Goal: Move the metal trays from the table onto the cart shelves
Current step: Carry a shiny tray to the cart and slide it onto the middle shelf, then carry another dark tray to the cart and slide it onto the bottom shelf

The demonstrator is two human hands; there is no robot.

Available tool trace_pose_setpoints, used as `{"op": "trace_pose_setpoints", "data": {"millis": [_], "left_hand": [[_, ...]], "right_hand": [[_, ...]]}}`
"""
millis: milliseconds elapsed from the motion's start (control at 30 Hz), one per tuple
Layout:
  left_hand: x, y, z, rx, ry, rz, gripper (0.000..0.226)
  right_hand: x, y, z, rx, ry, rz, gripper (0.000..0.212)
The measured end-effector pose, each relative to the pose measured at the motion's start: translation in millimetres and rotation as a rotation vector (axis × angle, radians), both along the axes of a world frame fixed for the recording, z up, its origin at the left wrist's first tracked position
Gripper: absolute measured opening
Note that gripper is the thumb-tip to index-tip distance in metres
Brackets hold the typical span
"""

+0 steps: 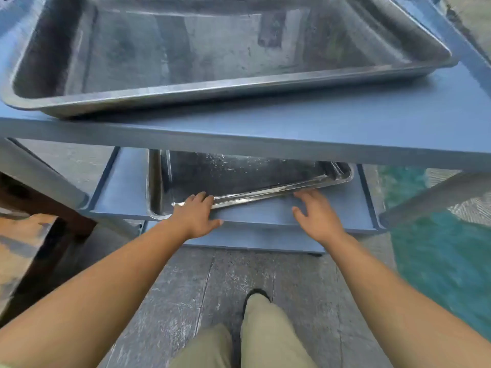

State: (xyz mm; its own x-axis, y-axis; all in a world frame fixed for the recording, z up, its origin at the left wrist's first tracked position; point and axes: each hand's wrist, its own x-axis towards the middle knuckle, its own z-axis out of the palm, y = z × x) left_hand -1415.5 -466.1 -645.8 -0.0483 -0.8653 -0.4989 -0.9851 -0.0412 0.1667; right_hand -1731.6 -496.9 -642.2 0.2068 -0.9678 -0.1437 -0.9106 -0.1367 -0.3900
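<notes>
1. The view looks down from head height at a blue-grey cart point(265, 134) with three shelves, and at the person's two bare forearms reaching towards it.
2. A large deep metal tray point(239, 86) sits on the top shelf point(345, 120), filling most of it. Its inside is dull and scuffed.
3. A shallow metal tray point(239, 176) lies on the middle shelf point(265, 212), partly hidden under the top shelf. It lies askew: its near left corner reaches the shelf's front lip, while its near right corner sits further back.
4. The left hand point(196, 213) is at the tray's near left corner. Its fingers point(202, 197) bend over the near rim, holding it, and the thumb stretches out flat above the shelf's front edge.
5. The right hand point(317, 213) is spread and relaxed over the middle shelf, gripping nothing. Its fingertips point(308, 193) reach the tray's near rim further right; whether they touch it is unclear.
6. The bottom shelf point(239, 241) shows just below the hands.
7. Below the arms are khaki trousers point(265, 333), the tip of a dark shoe point(256, 293), and a grey concrete floor point(172, 288).
8. Dark wooden furniture point(34, 208) stands to the left, and a teal patch of floor point(438, 261) lies to the right.
</notes>
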Motion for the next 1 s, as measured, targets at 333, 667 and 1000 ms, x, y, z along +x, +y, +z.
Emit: {"op": "trace_pose_setpoints", "data": {"millis": [333, 667, 1000], "left_hand": [[2.2, 99.4, 169.0, 0.060, 0.070, 0.064, 0.055], [72.9, 238.8, 289.4, 0.003, 0.135, 0.323, 0.048], [173.1, 454.1, 318.3, -0.021, 0.051, 1.039, 0.048]], "right_hand": [[17.6, 85.3, 164.8, 0.377, 0.098, -0.044, 0.055], [119.3, 161.7, 274.7, 0.528, -0.020, 0.177, 0.064], [360.7, 239.1, 288.2, 0.485, 0.139, 0.961, 0.064]]}}
